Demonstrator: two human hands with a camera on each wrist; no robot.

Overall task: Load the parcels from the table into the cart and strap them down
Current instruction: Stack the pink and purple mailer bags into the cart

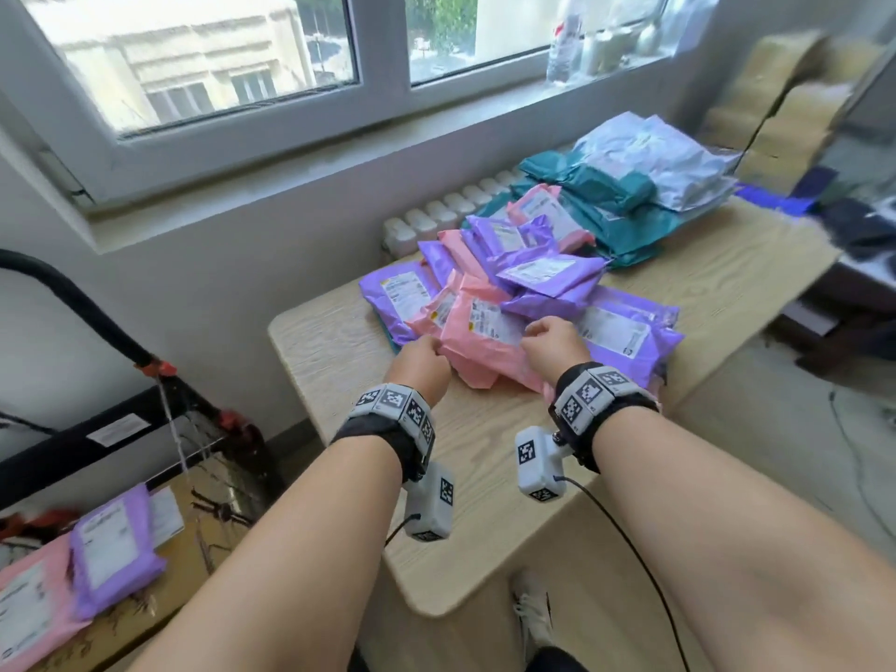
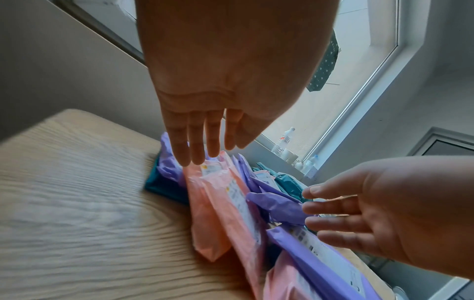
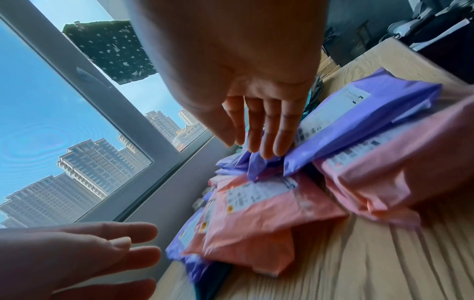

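A heap of pink and purple mailer parcels lies on the light wooden table (image 1: 485, 458). The nearest pink parcel (image 1: 480, 332) (image 2: 231, 207) (image 3: 264, 207) has a white label. My left hand (image 1: 424, 358) (image 2: 202, 150) is at its left edge, fingers straight and holding nothing. My right hand (image 1: 550, 339) (image 3: 259, 138) is at its right side, straight fingertips touching a purple parcel (image 3: 259, 164) behind it. Low on the left stands the cart (image 1: 203, 516) with a purple parcel (image 1: 116, 550) and a pink parcel (image 1: 29, 608) on it.
Teal and grey parcels (image 1: 630, 186) are piled at the table's far end. The cart's black handle (image 1: 72, 303) and red strap hooks (image 1: 160, 368) rise on the left. A radiator (image 1: 436, 215) sits under the window sill. Cardboard boxes (image 1: 785, 104) stand at far right.
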